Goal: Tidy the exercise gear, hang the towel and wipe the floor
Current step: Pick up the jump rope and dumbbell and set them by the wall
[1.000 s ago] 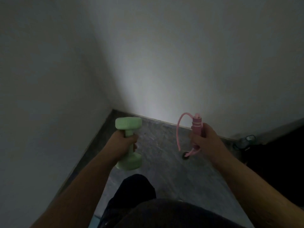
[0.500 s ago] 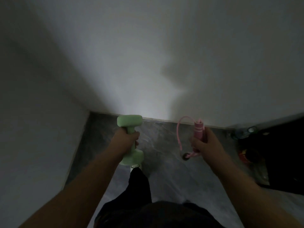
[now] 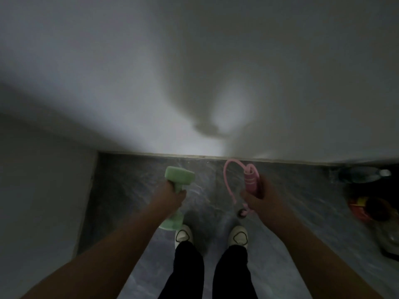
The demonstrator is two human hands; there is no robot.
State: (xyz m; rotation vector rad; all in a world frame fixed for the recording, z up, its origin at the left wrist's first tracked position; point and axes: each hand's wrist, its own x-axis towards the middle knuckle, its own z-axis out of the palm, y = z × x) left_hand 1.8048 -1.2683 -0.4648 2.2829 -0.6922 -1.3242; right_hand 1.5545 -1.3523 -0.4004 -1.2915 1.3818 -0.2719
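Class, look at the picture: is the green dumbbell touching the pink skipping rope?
Apart. The head view shows the green dumbbell in the left hand and the pink skipping rope in the right hand, with bare floor between them.

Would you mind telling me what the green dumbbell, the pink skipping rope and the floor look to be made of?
Green dumbbell: probably a matte rubbery or neoprene coating, judging by its dull, shine-free surface. Pink skipping rope: a smooth plastic-looking cord that keeps a springy loop; its handle looks like moulded plastic. Floor: grey veining suggests polished stone or marble-look tile, though dim light leaves that open.
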